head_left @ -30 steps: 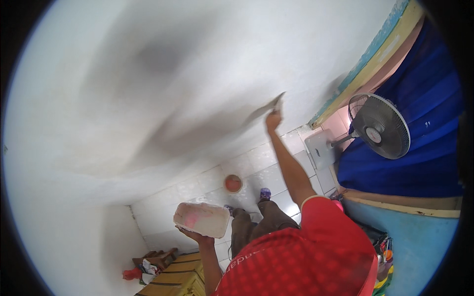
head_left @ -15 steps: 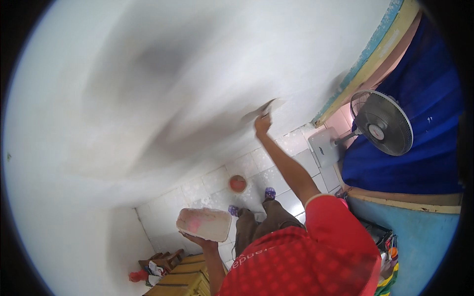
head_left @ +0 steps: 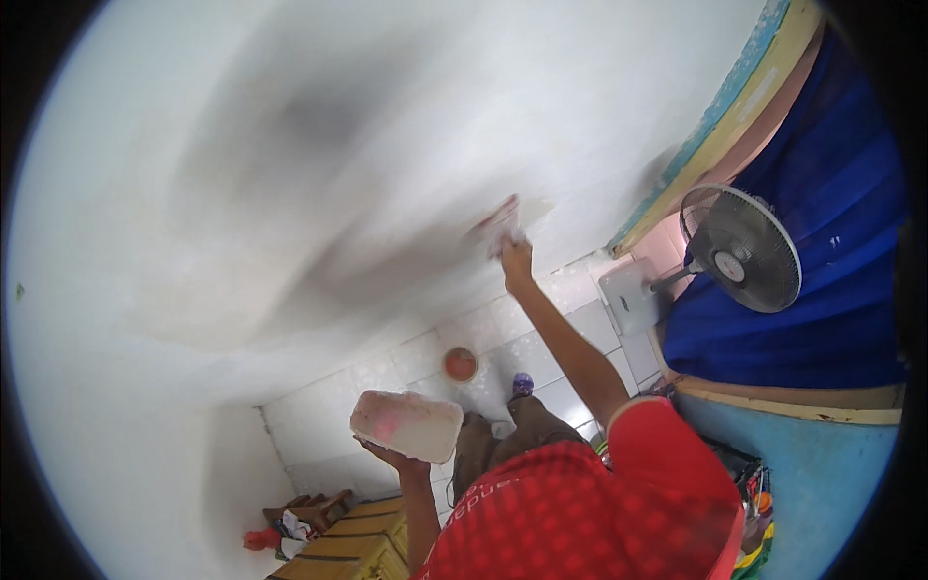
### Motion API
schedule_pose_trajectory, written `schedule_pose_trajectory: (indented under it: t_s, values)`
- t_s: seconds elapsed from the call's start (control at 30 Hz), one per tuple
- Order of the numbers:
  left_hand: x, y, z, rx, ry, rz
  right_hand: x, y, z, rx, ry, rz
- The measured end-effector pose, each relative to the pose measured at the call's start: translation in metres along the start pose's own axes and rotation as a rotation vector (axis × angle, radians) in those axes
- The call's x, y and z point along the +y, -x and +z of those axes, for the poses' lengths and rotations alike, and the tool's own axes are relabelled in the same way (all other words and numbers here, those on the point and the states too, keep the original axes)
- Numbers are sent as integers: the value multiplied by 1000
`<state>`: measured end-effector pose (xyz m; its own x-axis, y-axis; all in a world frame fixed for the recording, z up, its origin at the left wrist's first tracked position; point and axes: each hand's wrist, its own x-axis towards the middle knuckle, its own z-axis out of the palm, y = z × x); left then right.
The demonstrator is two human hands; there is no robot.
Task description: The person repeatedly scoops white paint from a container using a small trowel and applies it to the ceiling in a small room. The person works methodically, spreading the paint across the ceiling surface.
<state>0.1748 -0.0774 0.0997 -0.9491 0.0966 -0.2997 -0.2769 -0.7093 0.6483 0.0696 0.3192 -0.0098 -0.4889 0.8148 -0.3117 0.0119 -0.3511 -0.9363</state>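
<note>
The right hand (head_left: 515,257) is gripping a blurred flat trowel (head_left: 498,220) against the white plastered wall (head_left: 387,145), while the left hand (head_left: 391,458) is cupping a paint-stained white rectangular tub (head_left: 407,425) from below.

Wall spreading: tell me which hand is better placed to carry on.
Right. The right hand already presses the scraper against the white wall; the left hand is low, supporting the putty tub.

White plastered wall (head_left: 290,145) seen ahead — shadow-streaked; pale tiled floor (head_left: 387,387) below; pedestal fan (head_left: 739,248) set against blue curtain (head_left: 831,242); yellow wooden bench (head_left: 353,546) lower left.
</note>
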Motion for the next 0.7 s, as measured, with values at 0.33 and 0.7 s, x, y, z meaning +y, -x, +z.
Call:
schedule_pose_trajectory:
  t_s: [0.33, 0.7]
  values:
    - [-5, -8, 15, -188, 39, -70, -65, 78, -109, -214, -376, 153]
    - [-6, -14, 39, -271, 191, -152, 7, -123, -116, -307, 205, -439]
